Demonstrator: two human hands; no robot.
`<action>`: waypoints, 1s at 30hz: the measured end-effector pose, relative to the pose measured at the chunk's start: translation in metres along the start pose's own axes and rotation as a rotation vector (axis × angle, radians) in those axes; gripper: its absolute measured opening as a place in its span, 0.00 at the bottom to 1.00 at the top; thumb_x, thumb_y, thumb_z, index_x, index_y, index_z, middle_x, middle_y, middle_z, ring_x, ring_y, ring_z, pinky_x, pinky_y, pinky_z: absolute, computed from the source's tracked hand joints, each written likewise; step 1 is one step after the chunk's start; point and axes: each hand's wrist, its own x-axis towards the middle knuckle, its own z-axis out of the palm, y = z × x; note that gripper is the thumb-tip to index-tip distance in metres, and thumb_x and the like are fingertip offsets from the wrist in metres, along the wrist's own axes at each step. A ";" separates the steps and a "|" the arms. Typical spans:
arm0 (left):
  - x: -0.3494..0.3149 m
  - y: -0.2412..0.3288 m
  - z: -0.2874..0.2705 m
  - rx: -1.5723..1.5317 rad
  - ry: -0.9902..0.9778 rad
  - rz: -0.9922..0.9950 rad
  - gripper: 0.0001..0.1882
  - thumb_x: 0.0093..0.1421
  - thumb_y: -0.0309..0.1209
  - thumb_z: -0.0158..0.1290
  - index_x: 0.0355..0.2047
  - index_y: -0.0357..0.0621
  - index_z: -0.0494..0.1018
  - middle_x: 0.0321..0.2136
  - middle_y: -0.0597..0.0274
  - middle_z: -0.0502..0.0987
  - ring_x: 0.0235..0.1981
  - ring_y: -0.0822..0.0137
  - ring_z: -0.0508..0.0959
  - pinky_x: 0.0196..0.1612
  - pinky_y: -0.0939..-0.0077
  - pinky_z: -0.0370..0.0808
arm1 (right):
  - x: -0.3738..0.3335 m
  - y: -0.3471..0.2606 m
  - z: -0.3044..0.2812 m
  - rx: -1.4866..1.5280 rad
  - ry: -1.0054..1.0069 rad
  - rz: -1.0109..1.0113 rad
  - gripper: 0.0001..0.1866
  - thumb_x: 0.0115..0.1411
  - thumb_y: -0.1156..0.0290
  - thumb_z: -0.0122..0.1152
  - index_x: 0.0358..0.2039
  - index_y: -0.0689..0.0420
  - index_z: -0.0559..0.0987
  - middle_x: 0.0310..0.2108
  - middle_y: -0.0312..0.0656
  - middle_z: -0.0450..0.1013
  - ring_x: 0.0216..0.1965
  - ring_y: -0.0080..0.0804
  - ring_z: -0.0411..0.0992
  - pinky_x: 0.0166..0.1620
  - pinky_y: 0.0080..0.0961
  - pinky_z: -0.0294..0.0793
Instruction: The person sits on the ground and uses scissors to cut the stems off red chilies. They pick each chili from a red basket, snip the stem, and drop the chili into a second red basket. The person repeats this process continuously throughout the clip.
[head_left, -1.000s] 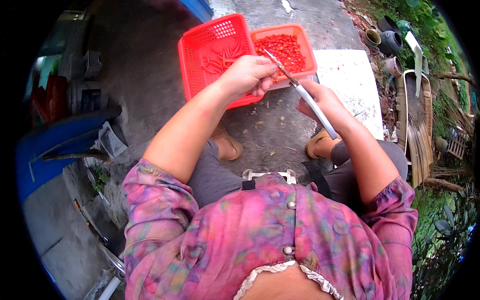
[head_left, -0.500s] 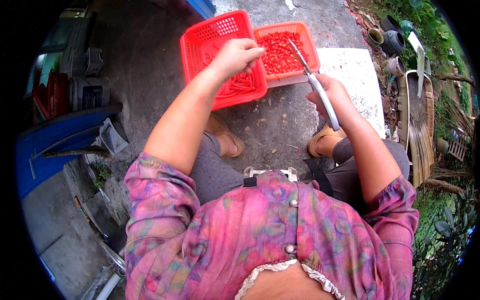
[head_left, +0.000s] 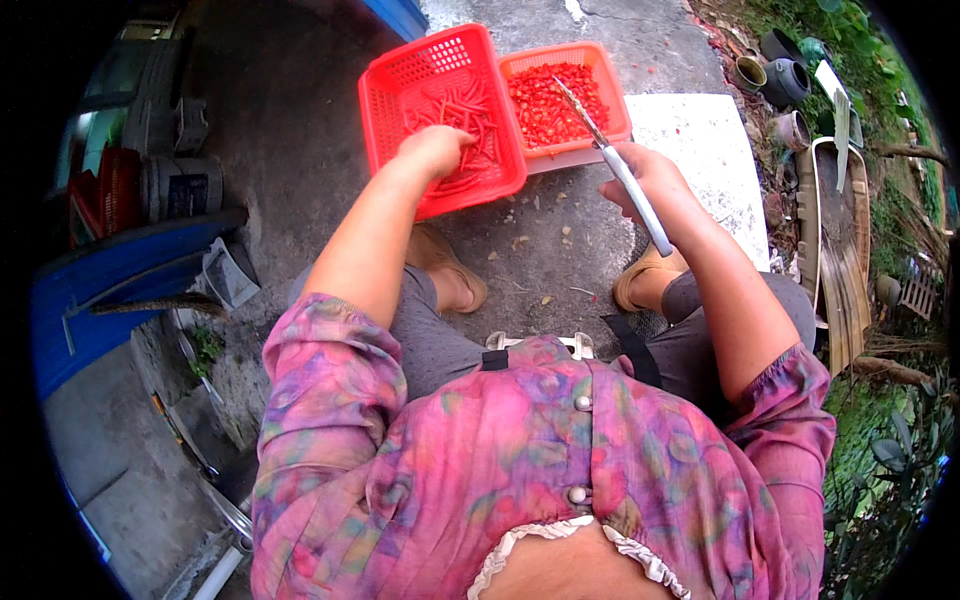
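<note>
My left hand (head_left: 436,152) reaches over the near left part of a red slotted plastic basket (head_left: 380,95), fingers curled down onto the whole red chili peppers (head_left: 462,105) lying in it. Fingertips are partly hidden among the peppers. Gripped in my right hand (head_left: 650,183) is a pair of scissors (head_left: 633,184) with pale grey handles, seen edge-on. Its blades point up and left, above a lighter red basket (head_left: 622,112) of chopped red chilies (head_left: 560,108). Whether the blades are apart I cannot tell.
The lighter basket rests on a white object beside a white board (head_left: 695,180) on the concrete. My feet in tan shoes (head_left: 447,268) stand either side of the near ground. Pots (head_left: 785,82) and plants line the right; a blue panel (head_left: 120,280) lies left.
My left hand has dropped down and back from above the baskets to the whole peppers. My right hand with the scissors has shifted slightly left.
</note>
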 end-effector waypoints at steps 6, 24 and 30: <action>0.005 -0.036 -0.011 -0.109 0.213 -0.179 0.15 0.54 0.32 0.50 0.43 0.53 0.76 0.36 0.51 0.77 0.40 0.54 0.77 0.45 0.63 0.72 | 0.000 0.000 0.001 -0.095 0.067 -0.079 0.16 0.45 0.72 0.63 0.36 0.59 0.74 0.25 0.46 0.74 0.28 0.35 0.74 0.34 0.31 0.70; 0.013 -0.036 -0.003 -0.639 0.168 -0.100 0.09 0.55 0.27 0.52 0.36 0.41 0.77 0.27 0.61 0.79 0.28 0.72 0.77 0.33 0.75 0.73 | -0.003 -0.001 0.002 -0.203 0.049 -0.196 0.17 0.50 0.72 0.63 0.41 0.58 0.72 0.21 0.37 0.69 0.22 0.23 0.68 0.25 0.24 0.68; 0.013 -0.019 0.026 -0.311 0.152 0.076 0.11 0.49 0.26 0.57 0.35 0.44 0.78 0.30 0.55 0.79 0.32 0.65 0.79 0.39 0.72 0.73 | -0.007 -0.010 0.000 -0.222 0.018 -0.118 0.16 0.48 0.69 0.63 0.37 0.60 0.74 0.28 0.49 0.73 0.31 0.41 0.72 0.35 0.35 0.70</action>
